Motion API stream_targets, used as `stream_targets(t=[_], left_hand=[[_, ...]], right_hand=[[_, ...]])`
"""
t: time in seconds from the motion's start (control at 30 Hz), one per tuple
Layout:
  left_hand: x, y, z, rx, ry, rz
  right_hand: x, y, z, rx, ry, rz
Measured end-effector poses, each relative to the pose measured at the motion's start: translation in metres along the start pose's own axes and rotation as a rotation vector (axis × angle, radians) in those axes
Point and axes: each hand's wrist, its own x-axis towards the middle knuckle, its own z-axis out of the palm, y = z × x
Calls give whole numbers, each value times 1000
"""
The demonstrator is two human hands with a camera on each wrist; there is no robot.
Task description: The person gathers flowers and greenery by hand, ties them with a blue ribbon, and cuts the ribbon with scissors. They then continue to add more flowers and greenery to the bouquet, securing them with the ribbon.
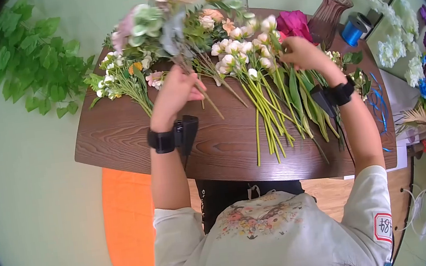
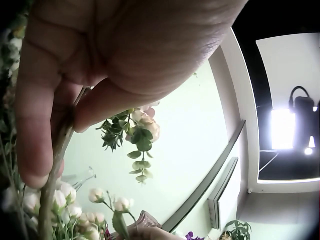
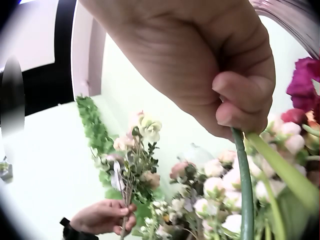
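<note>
My left hand [image 1: 177, 92] grips the brown stem [image 2: 55, 175] of a mixed spray of artificial flowers [image 1: 148, 25], with pale pink and peach blooms and grey-green leaves, raised over the far left of the table. In the right wrist view that spray [image 3: 131, 165] stands upright above the fist. My right hand [image 1: 306, 56] is at the back right, among white rosebuds [image 1: 235, 50] with long green stems. Its curled fingers pinch a dark green stem [image 3: 243, 185]; a lighter stem [image 3: 280, 165] shows right beside it. The flower head on the pinched stem is hidden.
On the dark wooden table [image 1: 215, 154] lie more white flowers [image 1: 119, 83] at left and a magenta bloom [image 1: 294, 24]. A ribbed glass vase [image 1: 328, 12] and a blue ribbon spool [image 1: 354, 31] stand back right. Leafy vines [image 1: 36, 59] hang on the wall.
</note>
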Motion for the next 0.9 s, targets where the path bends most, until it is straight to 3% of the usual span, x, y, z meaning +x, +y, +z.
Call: stream_targets(t=[0.03,0.1,0.17,0.23,0.27,0.33,0.37,0.43,0.53,0.63,0.77,0.9], left_hand=[[3,-5,6,-23,-53,-28],[7,-13,12,-31,-63,-30],[8,-19,13,-52,-47,-65],[8,-22,11,-44,-39,-76],[7,-22,9,-17,-25,-69],[4,-20,7,15,-9,-59],[-1,-18,5,17,7,-67],[-10,-16,1,25,35,-68],[-22,-16,-5,6,33,-100],[-33,-12,-12,-9,-3,-105],[-40,-8,-14,-15,2,-74],[-34,-16,-10,-10,-3,-49]], right_hand=[[0,2,7,11,-24,69],[14,42,40,-473,482,-234],[-14,-30,31,-373,567,-194],[-21,-66,43,-370,637,-292],[-15,-69,56,-378,632,-437],[-2,-86,79,-277,298,-355],[8,-82,97,-318,227,-369],[21,-78,121,-389,223,-441],[32,-88,132,-525,185,-398],[34,-100,124,-32,-222,-304],[43,-105,138,341,-193,-220],[51,-113,149,400,-187,-197]])
